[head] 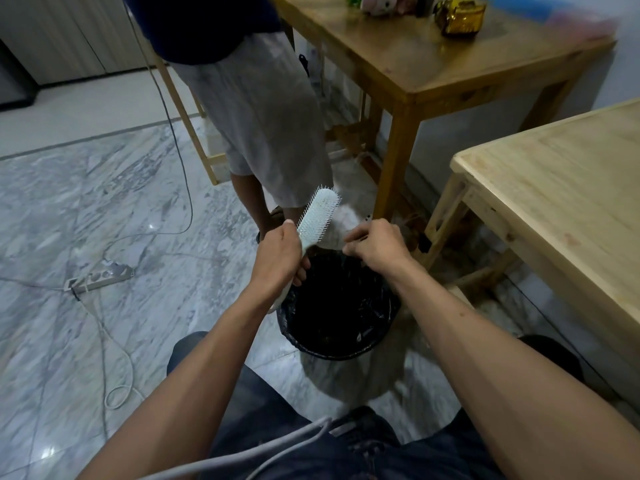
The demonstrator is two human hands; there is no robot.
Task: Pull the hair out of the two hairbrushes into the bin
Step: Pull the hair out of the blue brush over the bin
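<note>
Your left hand (281, 252) grips the white hairbrush (317, 216) over the bin (341, 303) — right hand (375, 242) pinched shut, maybe on hair — second brush isn't visible, so roughly halfway at best.

Pale hairbrush (318, 215) tilted above black-lined bin (337, 306)

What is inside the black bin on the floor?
The round black bin holds a crumpled black plastic liner. Its inside is too dark to show any hair, and the left hand covers one edge.
</note>
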